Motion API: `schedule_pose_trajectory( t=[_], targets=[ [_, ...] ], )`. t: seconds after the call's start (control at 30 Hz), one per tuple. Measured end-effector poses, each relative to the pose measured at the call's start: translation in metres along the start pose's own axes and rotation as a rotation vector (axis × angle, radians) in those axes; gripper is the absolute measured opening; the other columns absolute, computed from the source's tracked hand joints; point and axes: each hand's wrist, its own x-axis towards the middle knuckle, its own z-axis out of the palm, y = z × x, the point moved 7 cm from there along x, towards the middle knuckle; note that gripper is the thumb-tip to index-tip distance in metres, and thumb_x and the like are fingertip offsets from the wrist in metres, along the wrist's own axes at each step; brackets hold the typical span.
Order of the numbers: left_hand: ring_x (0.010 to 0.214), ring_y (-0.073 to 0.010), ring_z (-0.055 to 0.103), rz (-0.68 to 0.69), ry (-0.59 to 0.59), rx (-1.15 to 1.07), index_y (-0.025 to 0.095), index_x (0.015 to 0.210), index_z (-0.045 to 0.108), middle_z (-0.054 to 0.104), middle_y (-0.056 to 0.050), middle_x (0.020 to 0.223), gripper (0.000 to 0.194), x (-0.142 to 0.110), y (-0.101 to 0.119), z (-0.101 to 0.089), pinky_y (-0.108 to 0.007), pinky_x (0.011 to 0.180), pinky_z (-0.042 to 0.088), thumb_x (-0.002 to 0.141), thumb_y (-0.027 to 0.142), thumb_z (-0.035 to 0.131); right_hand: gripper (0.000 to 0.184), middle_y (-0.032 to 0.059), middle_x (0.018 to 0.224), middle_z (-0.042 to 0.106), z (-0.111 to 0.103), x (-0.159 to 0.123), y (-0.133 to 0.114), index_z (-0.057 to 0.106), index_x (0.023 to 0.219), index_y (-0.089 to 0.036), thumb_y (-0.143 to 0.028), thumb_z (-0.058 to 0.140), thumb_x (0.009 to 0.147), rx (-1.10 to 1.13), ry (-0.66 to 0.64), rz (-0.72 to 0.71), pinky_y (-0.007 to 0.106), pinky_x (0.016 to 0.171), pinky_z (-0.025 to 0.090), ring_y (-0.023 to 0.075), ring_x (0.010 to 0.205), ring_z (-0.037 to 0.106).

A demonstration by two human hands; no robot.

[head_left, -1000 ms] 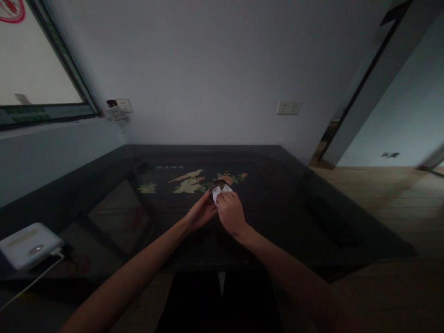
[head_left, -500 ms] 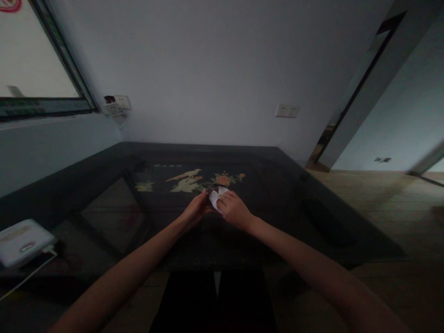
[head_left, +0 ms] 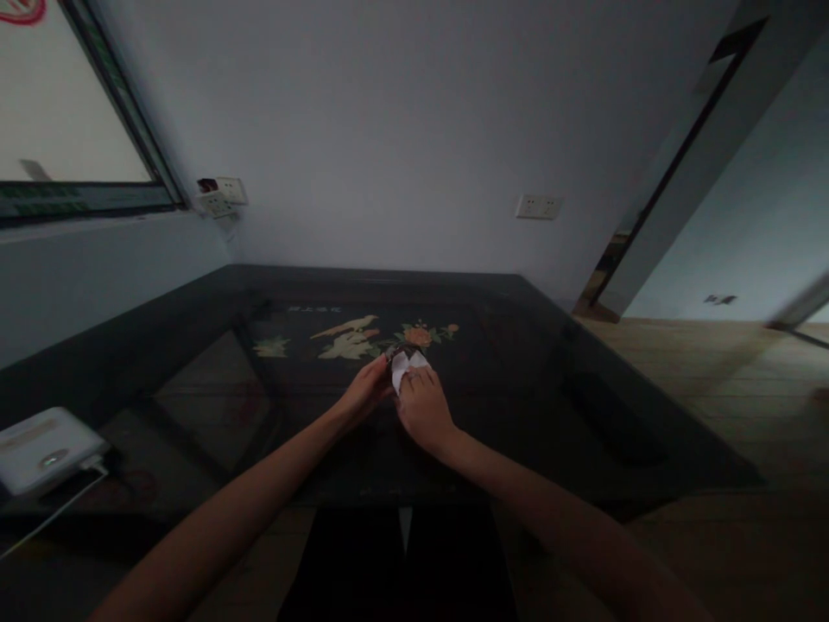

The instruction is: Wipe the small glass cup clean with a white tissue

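Note:
Above the dark glossy table (head_left: 511, 345), my two hands meet near the middle of the view. My left hand (head_left: 370, 385) is closed around the left side of a small dark object (head_left: 408, 351), perhaps glasses; its kind is too dim to make out. My right hand (head_left: 422, 403) pinches a crumpled white tissue (head_left: 400, 366) and presses it against that object. Much of the object is hidden behind the tissue and fingers.
A white box-like device (head_left: 48, 451) with a white cable lies at the table's left edge. On the right sits a long black case-like item (head_left: 612, 416). Wall sockets (head_left: 539, 206) are behind, and a bird-and-flower picture (head_left: 350, 339) decorates the tabletop.
My right hand has shifted slightly down and turned more upright, moving the tissue over the dark object. My left hand stays nearly in place.

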Motion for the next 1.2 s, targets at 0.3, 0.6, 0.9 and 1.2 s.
schedule_pose_trajectory(
  t=[0.3, 0.6, 0.9, 1.2],
  targets=[
    [0.083, -0.0160, 0.062, 0.095, 0.127, -0.023, 0.016, 0.098, 0.067, 0.070, -0.004, 0.092, 0.030, -0.003, 0.013, -0.005, -0.024, 0.075, 0.048, 0.078, 0.038, 0.066, 0.022, 0.0188, 0.113, 0.060, 0.006, 0.015, -0.014, 0.056, 0.104, -0.011, -0.024, 0.050, 0.087, 0.156, -0.007, 0.185, 0.047, 0.095, 0.039, 0.0297, 0.107, 0.051],
    [0.074, -0.0147, 0.062, 0.047, 0.093, 0.059, 0.013, 0.104, 0.066, 0.069, -0.008, 0.091, 0.046, 0.004, 0.013, -0.009, -0.022, 0.061, 0.047, 0.074, 0.047, 0.066, 0.020, 0.0114, 0.103, 0.066, -0.006, 0.012, 0.016, 0.062, 0.099, -0.013, -0.017, 0.044, 0.092, -0.063, -0.032, -0.535, 0.039, 0.094, 0.042, 0.0226, 0.098, 0.058],
    [0.072, -0.0119, 0.061, 0.080, 0.065, 0.011, 0.014, 0.097, 0.065, 0.068, -0.003, 0.086, 0.037, -0.001, 0.018, -0.002, -0.023, 0.066, 0.050, 0.070, 0.039, 0.072, 0.021, 0.0131, 0.102, 0.066, -0.003, 0.016, 0.014, 0.062, 0.101, -0.012, -0.027, 0.052, 0.090, -0.002, -0.023, -0.382, 0.041, 0.094, 0.042, 0.0238, 0.099, 0.058],
    [0.080, -0.0151, 0.060, 0.143, 0.115, 0.002, 0.018, 0.099, 0.066, 0.068, -0.003, 0.089, 0.023, -0.005, 0.023, -0.002, -0.024, 0.073, 0.048, 0.083, 0.033, 0.058, 0.030, 0.0195, 0.114, 0.059, 0.003, 0.018, -0.015, 0.058, 0.102, -0.010, -0.036, 0.052, 0.089, 0.240, 0.043, 0.192, 0.046, 0.094, 0.040, 0.0302, 0.110, 0.050]
  ],
)
